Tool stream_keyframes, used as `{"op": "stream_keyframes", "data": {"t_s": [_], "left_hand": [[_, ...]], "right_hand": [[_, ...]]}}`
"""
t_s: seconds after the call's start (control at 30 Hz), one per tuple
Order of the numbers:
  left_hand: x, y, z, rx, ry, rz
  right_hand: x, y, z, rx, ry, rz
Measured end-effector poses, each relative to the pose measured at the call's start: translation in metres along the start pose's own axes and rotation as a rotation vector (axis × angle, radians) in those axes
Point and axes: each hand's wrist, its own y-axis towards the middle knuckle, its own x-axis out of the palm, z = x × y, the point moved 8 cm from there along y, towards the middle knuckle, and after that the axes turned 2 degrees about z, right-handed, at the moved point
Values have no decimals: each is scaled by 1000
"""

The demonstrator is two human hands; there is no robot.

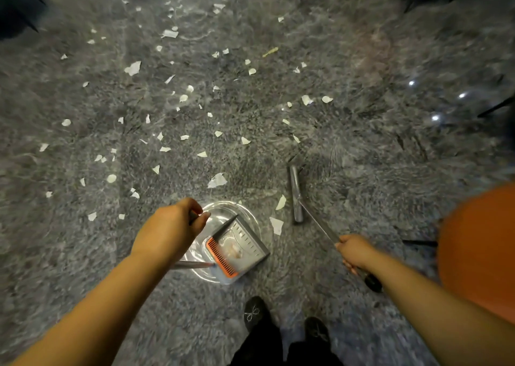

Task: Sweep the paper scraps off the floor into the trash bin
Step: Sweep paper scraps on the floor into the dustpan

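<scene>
Grey floor (362, 59); broom head (295, 195) long axis near-far.

Floor (362, 59): mottled grey, marbled with pale veins. Paper scraps (133, 68): white, scattered beyond the dustpan. Dustpan (250, 243): grey with an orange-red comb edge. Broom (296, 195): grey head, black handle end. Shoes (255, 314): black. Seat (479, 248) right of the dustpan: orange.

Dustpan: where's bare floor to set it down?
Bare floor lies right of the broom head, toward the orange seat, and near the shoes. Paper scraps crowd everything ahead and left of the dustpan.
</scene>
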Motion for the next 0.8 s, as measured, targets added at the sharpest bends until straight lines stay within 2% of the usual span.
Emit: {"op": "stream_keyframes", "data": {"t_s": [0.3, 0.4, 0.53, 0.8], "left_hand": [[1, 3, -5, 10, 6, 26], [0, 1, -8, -10, 21, 26], [-2, -6, -12, -26, 36, 40], [3, -14, -11, -12, 0, 42]], "right_hand": [[23, 25, -49, 29, -140, 16], [30, 27, -52, 37, -123, -67], [51, 18, -47, 8, -223, -191], [103, -44, -30, -15, -44, -347]]}}
